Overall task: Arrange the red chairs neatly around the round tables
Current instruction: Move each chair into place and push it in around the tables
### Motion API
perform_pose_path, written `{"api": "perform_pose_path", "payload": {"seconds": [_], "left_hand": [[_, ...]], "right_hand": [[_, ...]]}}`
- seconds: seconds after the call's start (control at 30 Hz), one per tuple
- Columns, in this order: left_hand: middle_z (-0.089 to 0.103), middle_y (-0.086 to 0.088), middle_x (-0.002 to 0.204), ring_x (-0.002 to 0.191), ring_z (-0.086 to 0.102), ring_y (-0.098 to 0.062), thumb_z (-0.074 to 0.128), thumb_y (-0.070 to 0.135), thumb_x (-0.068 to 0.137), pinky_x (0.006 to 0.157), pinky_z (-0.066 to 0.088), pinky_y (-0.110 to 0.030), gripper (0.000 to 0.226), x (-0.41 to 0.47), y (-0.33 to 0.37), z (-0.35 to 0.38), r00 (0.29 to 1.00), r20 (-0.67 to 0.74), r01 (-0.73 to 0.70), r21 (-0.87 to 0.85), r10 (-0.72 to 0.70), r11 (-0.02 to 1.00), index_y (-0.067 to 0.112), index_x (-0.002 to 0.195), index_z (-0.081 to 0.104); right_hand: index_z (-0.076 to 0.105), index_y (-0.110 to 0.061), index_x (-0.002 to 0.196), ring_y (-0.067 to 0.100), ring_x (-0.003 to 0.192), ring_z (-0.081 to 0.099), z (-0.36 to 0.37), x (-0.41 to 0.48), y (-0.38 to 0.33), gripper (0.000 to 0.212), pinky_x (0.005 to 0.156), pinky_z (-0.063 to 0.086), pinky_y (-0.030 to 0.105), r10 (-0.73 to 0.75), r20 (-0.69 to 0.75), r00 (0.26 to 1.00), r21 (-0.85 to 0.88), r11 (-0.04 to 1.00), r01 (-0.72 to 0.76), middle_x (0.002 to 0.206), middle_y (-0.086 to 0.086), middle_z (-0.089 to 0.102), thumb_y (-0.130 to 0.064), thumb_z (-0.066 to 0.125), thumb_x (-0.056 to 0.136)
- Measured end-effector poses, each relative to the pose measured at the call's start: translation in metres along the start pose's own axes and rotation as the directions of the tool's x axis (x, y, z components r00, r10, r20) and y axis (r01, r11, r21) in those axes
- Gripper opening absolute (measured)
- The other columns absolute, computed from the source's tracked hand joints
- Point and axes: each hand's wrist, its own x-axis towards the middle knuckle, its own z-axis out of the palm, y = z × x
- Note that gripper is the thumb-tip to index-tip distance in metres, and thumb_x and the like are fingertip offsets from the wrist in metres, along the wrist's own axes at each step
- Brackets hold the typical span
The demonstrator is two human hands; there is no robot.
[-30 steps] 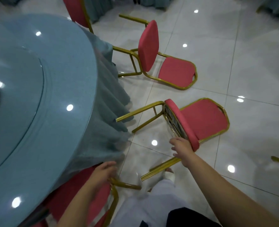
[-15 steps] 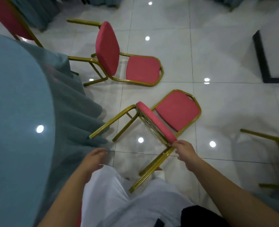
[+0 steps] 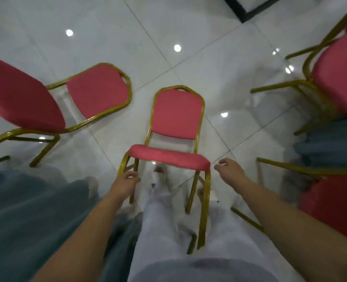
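Head view, looking down on a glossy white tiled floor (image 3: 189, 27) with dark grout lines and bright ceiling-light reflections. A red chair (image 3: 176, 117) with a gold frame lies tipped on its back at centre, its legs pointing toward the person. The left hand (image 3: 125, 181) sits at the left front leg; whether it grips is unclear. The right hand (image 3: 228, 167), fingers loosely curled and holding nothing, hovers just beside the seat corner. A second chair (image 3: 96, 92) lies at left; teal tablecloth (image 3: 26, 210) drapes lower left.
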Motion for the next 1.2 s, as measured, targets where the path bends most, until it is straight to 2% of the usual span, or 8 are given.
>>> {"api": "perform_pose_path", "payload": {"seconds": [0.07, 0.17, 0.3, 0.5, 0.67, 0.77, 0.93, 1.2], "left_hand": [[0.060, -0.004, 0.123, 0.104, 0.056, -0.023, 0.062, 0.023, 0.093, 0.092, 0.049, -0.038, 0.028, 0.044, 0.022, -0.012, 0.998, 0.024, -0.065, 0.147, 0.062, 0.987, 0.018, 0.120, 0.063], [0.061, -0.008, 0.126, 0.096, 0.059, -0.020, 0.066, 0.031, 0.091, 0.076, 0.046, -0.026, 0.043, 0.113, 0.049, -0.022, 0.995, 0.006, -0.101, 0.243, 0.103, 0.965, 0.016, 0.130, 0.057], [0.055, -0.017, 0.137, 0.115, 0.056, -0.032, 0.061, 0.041, 0.095, 0.091, 0.045, -0.039, 0.058, 0.200, 0.061, -0.009, 1.000, -0.004, 0.021, 0.331, -0.021, 0.943, 0.008, 0.140, 0.047], [0.068, -0.003, 0.054, 0.042, 0.064, -0.018, 0.058, 0.036, 0.096, 0.033, 0.043, -0.021, 0.027, 0.280, 0.065, 0.013, 0.954, 0.091, 0.220, 0.440, -0.287, 0.871, 0.011, 0.087, 0.056], [0.074, -0.015, 0.071, 0.076, 0.069, -0.033, 0.063, 0.047, 0.090, 0.058, 0.050, -0.037, 0.040, 0.329, 0.073, 0.024, 0.864, 0.122, 0.342, 0.571, -0.488, 0.747, 0.007, 0.097, 0.063], [0.070, -0.018, 0.094, 0.088, 0.066, -0.036, 0.060, 0.051, 0.092, 0.066, 0.048, -0.043, 0.049, 0.349, 0.072, 0.035, 0.843, 0.109, 0.336, 0.659, -0.527, 0.673, 0.003, 0.104, 0.062], [0.069, -0.021, 0.094, 0.086, 0.067, -0.039, 0.063, 0.062, 0.085, 0.062, 0.050, -0.044, 0.063, 0.347, 0.064, 0.029, 0.828, 0.131, 0.337, 0.660, -0.545, 0.671, 0.002, 0.105, 0.059], [0.058, -0.016, 0.080, 0.071, 0.056, -0.033, 0.069, 0.053, 0.085, 0.056, 0.042, -0.042, 0.054, 0.295, 0.141, 0.018, 0.903, 0.099, 0.255, 0.659, -0.418, 0.707, 0.006, 0.103, 0.051]], "right_hand": [[0.052, -0.015, 0.135, 0.020, 0.098, 0.058, 0.016, 0.019, -0.003, 0.052, 0.069, 0.046, 0.029, 0.108, -0.026, 0.994, 0.069, 0.992, -0.106, 0.130, 0.009, 0.058, -0.038, 0.063, 0.089], [0.042, -0.014, 0.146, 0.032, 0.124, 0.051, 0.043, 0.070, -0.006, 0.071, 0.087, 0.044, 0.038, 0.252, -0.029, 0.967, 0.188, 0.952, -0.242, 0.145, 0.011, 0.048, -0.049, 0.065, 0.088], [0.046, -0.018, 0.141, 0.032, 0.109, 0.051, 0.067, 0.142, -0.002, 0.071, 0.084, 0.042, 0.046, 0.436, 0.051, 0.899, 0.274, 0.859, -0.432, 0.142, 0.009, 0.049, -0.058, 0.064, 0.085], [0.051, -0.020, 0.135, 0.040, 0.115, 0.053, 0.080, 0.231, 0.036, 0.074, 0.087, 0.045, 0.056, 0.560, 0.276, 0.781, 0.083, 0.795, -0.600, 0.131, 0.010, 0.053, -0.064, 0.065, 0.077], [0.062, -0.014, 0.123, 0.037, 0.098, 0.070, 0.096, 0.271, 0.050, 0.068, 0.099, 0.048, 0.054, 0.613, 0.417, 0.671, 0.016, 0.733, -0.680, 0.106, 0.015, 0.074, -0.065, 0.068, 0.078], [0.060, -0.013, 0.125, 0.037, 0.103, 0.068, 0.101, 0.285, 0.043, 0.062, 0.102, 0.045, 0.055, 0.649, 0.388, 0.654, -0.092, 0.733, -0.674, 0.111, 0.014, 0.072, -0.063, 0.057, 0.089], [0.056, -0.009, 0.128, 0.035, 0.089, 0.072, 0.102, 0.275, 0.046, 0.064, 0.071, 0.055, 0.046, 0.566, 0.385, 0.729, -0.011, 0.792, -0.610, 0.107, 0.017, 0.071, -0.062, 0.056, 0.091], [0.056, -0.005, 0.124, 0.036, 0.079, 0.075, 0.053, 0.239, 0.021, 0.058, 0.065, 0.061, 0.047, 0.465, 0.473, 0.748, 0.214, 0.763, -0.609, 0.087, 0.019, 0.076, -0.049, 0.070, 0.088]]}}
